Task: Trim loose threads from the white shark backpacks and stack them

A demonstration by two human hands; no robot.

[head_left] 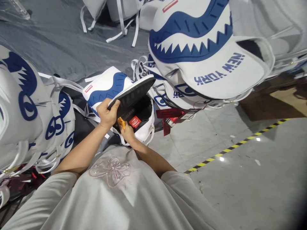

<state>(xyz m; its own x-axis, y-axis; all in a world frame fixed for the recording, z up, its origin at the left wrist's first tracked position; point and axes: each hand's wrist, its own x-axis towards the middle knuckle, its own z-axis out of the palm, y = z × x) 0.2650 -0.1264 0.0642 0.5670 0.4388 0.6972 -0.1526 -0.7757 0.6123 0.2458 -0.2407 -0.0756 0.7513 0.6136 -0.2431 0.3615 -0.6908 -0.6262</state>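
Note:
In front of my body a white backpack (pixel 146 130) with blue shark-mouth print lies with its top opened, showing a black lining. The fingers of my left hand (pixel 106 112) are closed around the edge of its lifted front panel (pixel 137 90), thumb on the dark inner side. Lower and to the right, my right hand (pixel 128 133) reaches into the opening, gripping a small orange tool (pixel 121 122); its working end is hidden. Close beside that hand, a red label (pixel 134 121) shows on the black lining.
More printed white backpacks (pixel 31 105) are stacked at the left. Another pile, topped by a "NEW YORK" backpack (pixel 192 41), stands at the right, with red tags (pixel 171 118) hanging below. Grey sheeting (pixel 55 48) covers the surface. Yellow-black tape (pixel 235 146) crosses the floor near a cardboard box (pixel 273 102).

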